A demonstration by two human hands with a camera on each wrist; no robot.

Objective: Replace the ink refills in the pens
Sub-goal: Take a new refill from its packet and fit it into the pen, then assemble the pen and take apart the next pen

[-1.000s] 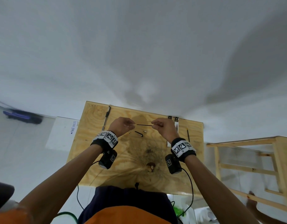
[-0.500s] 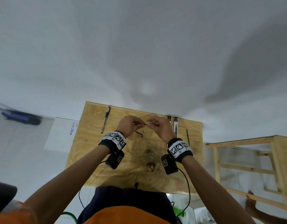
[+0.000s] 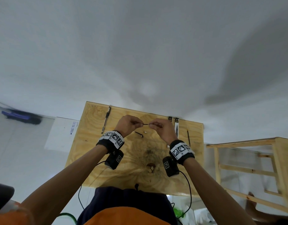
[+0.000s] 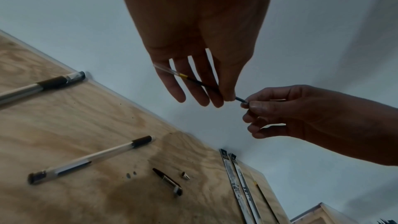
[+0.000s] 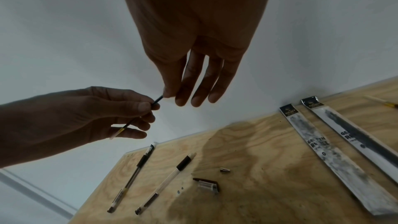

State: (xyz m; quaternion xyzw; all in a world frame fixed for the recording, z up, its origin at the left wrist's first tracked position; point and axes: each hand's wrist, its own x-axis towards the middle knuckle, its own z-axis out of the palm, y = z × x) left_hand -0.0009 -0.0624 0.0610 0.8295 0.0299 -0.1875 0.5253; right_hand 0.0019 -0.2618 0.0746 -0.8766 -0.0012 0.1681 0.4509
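Both hands are raised above the plywood table (image 3: 156, 172) with a thin ink refill (image 4: 193, 80) held level between them. My left hand (image 3: 131, 124) pinches its dark middle between thumb and fingers, and the clear end lies across the fingers (image 4: 170, 81). My right hand (image 3: 156, 126) pinches the other end at its fingertips (image 5: 170, 94). Below on the table lie an emptied pen barrel (image 4: 92, 157), its cap (image 4: 168, 180) and a small metal tip cone (image 4: 184, 175). A capped pen (image 3: 106, 120) lies at the far left.
Two flat refill packs (image 5: 323, 156) lie side by side at the table's far right, with a loose refill (image 3: 188, 138) beyond them. The table's far edge meets a white wall. A wooden frame (image 3: 247, 168) stands to the right of the table.
The hands have come closer together, so less of the refill shows between them than a second ago. Both still hold it above the table.
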